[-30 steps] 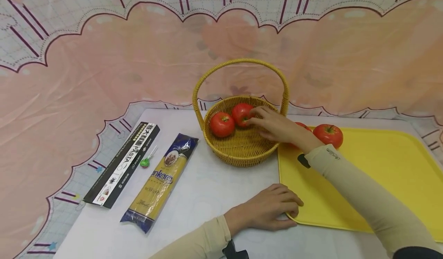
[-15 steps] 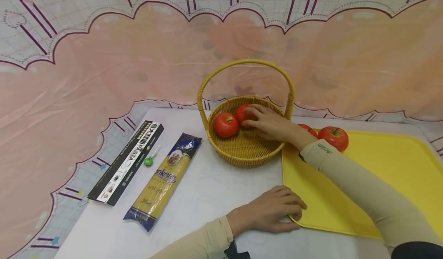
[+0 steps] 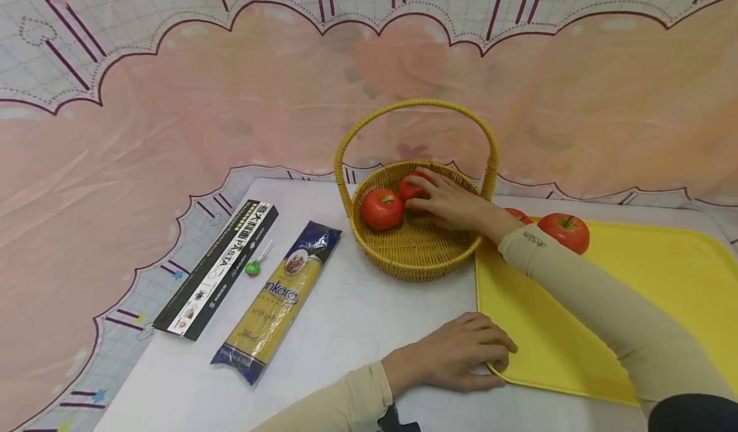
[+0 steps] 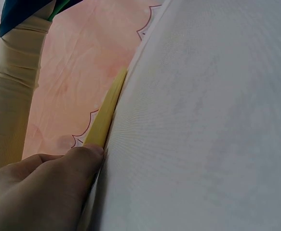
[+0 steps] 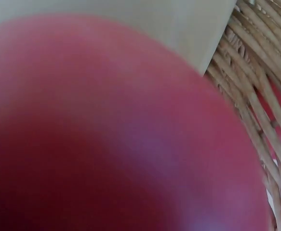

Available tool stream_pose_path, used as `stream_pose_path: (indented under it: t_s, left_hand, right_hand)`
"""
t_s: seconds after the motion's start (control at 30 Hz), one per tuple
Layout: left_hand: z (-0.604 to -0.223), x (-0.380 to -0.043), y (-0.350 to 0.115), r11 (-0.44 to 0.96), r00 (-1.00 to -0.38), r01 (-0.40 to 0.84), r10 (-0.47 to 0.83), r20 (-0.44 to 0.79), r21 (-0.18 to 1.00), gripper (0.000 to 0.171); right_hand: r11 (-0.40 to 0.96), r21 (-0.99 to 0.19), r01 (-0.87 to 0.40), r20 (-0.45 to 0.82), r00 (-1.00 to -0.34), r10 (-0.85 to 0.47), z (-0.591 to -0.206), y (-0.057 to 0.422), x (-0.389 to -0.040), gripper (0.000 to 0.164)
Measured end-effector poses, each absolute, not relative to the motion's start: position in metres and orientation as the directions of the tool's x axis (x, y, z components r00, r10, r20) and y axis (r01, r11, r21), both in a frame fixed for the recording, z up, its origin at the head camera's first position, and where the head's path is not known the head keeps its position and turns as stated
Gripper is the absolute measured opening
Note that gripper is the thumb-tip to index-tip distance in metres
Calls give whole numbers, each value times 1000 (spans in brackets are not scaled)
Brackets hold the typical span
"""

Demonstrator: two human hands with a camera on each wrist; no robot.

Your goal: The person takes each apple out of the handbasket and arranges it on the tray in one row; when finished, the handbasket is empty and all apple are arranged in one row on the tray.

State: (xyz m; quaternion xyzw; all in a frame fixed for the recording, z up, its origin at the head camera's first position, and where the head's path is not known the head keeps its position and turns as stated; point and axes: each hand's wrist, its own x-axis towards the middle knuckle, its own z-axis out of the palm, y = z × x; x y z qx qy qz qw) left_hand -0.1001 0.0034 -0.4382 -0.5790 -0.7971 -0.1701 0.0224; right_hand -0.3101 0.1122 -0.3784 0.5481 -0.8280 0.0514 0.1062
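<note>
A yellow wicker basket (image 3: 415,268) with a tall hoop handle holds two red apples. My right hand (image 3: 452,201) reaches over its rim, fingers curled over the rear apple (image 3: 410,190) and partly covering it; the other apple (image 3: 382,209) lies beside it, untouched. At the near left corner of a yellow tray (image 3: 634,278), my left hand (image 3: 461,353) grips the edge. In the left wrist view, its thumb lies along the tray's rim (image 4: 104,113). A blurred red apple (image 5: 130,125) fills much of the right wrist view, close to wicker; which apple it is, I cannot tell.
Two more apples sit at the tray's far left corner, one in plain sight (image 3: 565,232) and one partly hidden (image 3: 519,215) behind the right forearm. To the left lie a black-and-white pasta box (image 3: 216,268), a green lollipop (image 3: 252,267) and a pasta packet (image 3: 277,300).
The head view has shifted slightly, so everything sits farther right in it. My right fingers cover more of the rear apple. My left hand stays at the tray corner.
</note>
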Motion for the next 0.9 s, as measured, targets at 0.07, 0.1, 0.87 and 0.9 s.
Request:
stream_pose_path:
  t_s: [0.07, 0.1, 0.87, 0.9]
  left_hand:
    - [-438, -100, 3, 272, -329, 931, 915, 232, 245, 16]
    - [-438, -100, 3, 273, -329, 930, 915, 231, 245, 16]
    - [-435, -97, 6, 296, -344, 926, 918, 198, 236, 15]
    - [-435, -97, 5, 297, -346, 925, 917, 198, 237, 16]
  right_hand:
    - [396, 3, -918, 228, -385, -894, -378, 111, -311, 48]
    - [401, -7, -916, 220, -392, -893, -378, 111, -312, 50]
    - [522, -86, -849, 141, -529, -837, -381, 101, -326, 61]
    - [523, -88, -848, 140, -530, -836, -381, 100, -326, 61]
